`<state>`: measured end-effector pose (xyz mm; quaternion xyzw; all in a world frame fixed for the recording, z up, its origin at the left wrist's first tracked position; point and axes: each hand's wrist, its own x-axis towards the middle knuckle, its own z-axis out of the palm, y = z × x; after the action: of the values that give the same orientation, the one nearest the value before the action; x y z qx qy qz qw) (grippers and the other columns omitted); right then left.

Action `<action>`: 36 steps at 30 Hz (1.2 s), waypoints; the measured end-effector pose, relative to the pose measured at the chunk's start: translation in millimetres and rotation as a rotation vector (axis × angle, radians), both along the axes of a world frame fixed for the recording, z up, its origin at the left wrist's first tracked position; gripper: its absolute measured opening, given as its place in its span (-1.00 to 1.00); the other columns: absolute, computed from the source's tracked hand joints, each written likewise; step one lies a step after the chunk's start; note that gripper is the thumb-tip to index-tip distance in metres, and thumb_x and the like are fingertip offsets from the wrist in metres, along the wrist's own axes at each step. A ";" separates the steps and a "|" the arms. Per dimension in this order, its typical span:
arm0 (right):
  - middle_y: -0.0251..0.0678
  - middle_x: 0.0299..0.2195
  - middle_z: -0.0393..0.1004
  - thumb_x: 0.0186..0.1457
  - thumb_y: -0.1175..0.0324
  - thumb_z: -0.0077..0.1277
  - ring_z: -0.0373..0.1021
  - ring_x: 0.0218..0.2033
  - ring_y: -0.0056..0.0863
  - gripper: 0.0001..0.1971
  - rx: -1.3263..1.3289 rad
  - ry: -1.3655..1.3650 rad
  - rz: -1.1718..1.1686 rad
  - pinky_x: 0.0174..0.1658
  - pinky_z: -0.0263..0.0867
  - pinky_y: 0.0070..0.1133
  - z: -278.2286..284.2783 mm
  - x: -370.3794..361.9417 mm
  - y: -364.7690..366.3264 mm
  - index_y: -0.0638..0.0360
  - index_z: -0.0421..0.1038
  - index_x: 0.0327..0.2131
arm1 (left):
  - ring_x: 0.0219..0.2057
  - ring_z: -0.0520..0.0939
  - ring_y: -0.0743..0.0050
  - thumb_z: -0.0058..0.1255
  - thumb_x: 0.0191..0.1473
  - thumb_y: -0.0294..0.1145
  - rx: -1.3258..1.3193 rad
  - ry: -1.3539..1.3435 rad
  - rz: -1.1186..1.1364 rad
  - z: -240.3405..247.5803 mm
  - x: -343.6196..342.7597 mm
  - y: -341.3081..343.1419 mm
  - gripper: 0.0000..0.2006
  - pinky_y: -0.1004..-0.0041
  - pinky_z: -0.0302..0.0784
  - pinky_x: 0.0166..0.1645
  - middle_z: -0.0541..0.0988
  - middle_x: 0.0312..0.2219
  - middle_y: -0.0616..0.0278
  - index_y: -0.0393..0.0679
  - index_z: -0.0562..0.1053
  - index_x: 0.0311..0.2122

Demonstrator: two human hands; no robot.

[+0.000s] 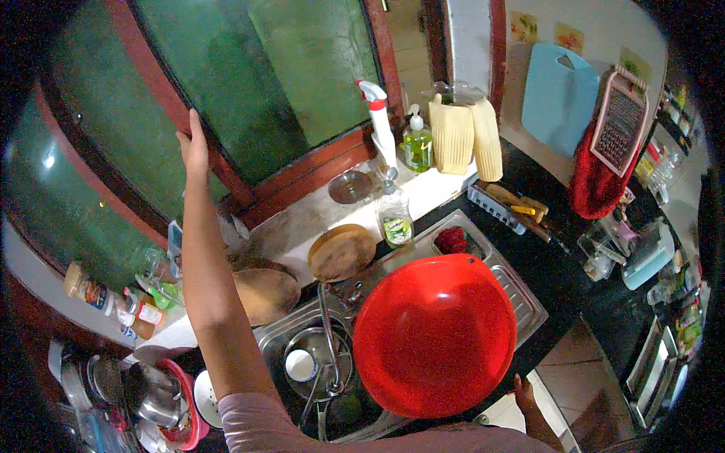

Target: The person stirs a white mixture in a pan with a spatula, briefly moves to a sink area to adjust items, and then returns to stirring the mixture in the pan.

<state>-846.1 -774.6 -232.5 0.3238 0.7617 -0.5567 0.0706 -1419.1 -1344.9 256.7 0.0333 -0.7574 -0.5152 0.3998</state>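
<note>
While the left arm reaches up across the scene, the left hand (195, 147) is at the red-brown window frame (223, 170), seen nearly edge-on; its fingers are stretched out along the wood, thumb apart, nothing seen in the grasp. Right hand (523, 390) is low at the right, just beside the lower right rim of the big red basin (434, 340); can't tell whether it touches the rim or whether its fingers are apart or together, too dark and small.

Basin sits over the middle of the metal sink (529, 296), covering part of the drainboard, set in a black counter (563, 291). Left of it, the faucet (330, 332) stands over the sink bowl, with a white cup (300, 365) inside a round metal vessel. Dark red item (451, 240) in the small compartment just beyond the basin.

Along the ledge: two round wooden boards (342, 253), one partly behind the left arm; a clear soap bottle (396, 226), white-and-red spray bottle (383, 132), green pump bottle (418, 143), pale yellow gloves (451, 140) draped. Light blue cutting board (559, 98) and pink-framed grater (619, 121) up on the right wall, red cloth (600, 177) by the grater.
</note>
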 end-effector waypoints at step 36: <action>0.02 -0.20 0.46 0.07 -0.36 -0.38 0.37 -0.12 -0.03 -0.24 0.117 -0.183 0.095 -0.06 0.25 -0.28 33.1 -9.9 -16.2 0.17 0.39 -0.09 | -0.11 0.51 -0.03 0.12 -0.01 -0.05 -0.400 0.832 0.115 -30.7 -121.8 114.5 -0.38 0.23 0.42 0.00 0.47 -0.11 -0.19 -0.35 0.31 0.02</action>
<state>-856.0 -790.8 -199.3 0.3405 0.7977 -0.4755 0.1472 -1540.9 -1230.4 225.9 -0.2120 -0.6139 -0.3055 0.6963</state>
